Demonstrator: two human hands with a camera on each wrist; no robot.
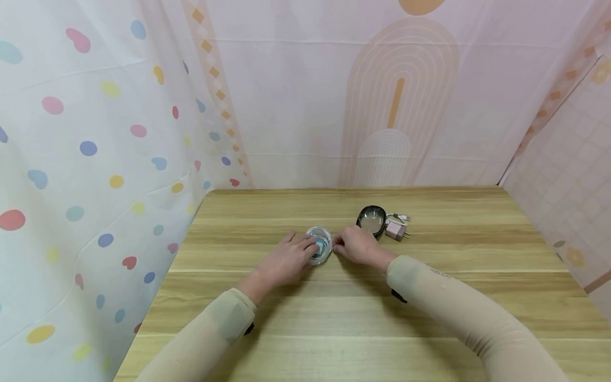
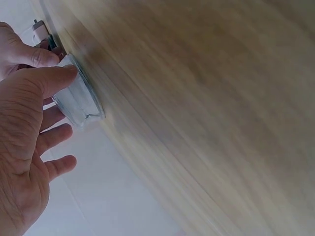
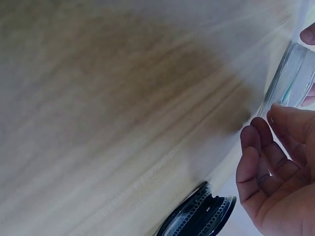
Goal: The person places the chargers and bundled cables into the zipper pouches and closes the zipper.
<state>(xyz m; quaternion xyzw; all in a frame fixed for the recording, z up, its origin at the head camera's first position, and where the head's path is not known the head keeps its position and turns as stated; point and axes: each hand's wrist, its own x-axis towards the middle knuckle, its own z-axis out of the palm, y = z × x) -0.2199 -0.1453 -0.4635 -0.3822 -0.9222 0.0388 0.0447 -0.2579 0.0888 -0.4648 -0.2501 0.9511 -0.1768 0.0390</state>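
A clear round case (image 1: 321,245) with pale coiled material and a light blue patch lies on the wooden table. My left hand (image 1: 289,258) holds it from the left side, its thumb across the near wall in the left wrist view and the other fingers partly hidden behind. At the case's right edge, my right hand (image 1: 359,245) has its thumb and index fingertips pinched together against the rim (image 3: 278,101). Its remaining fingers are curled. Whether a small loose end sits in that pinch is too small to tell.
Just beyond the right hand stands a black round case (image 1: 372,219) with a see-through middle. Beside it lie a pinkish plug adapter (image 1: 396,230) and a white cable (image 1: 400,217). Patterned curtains (image 1: 296,106) hang behind and left of the table (image 1: 458,223).
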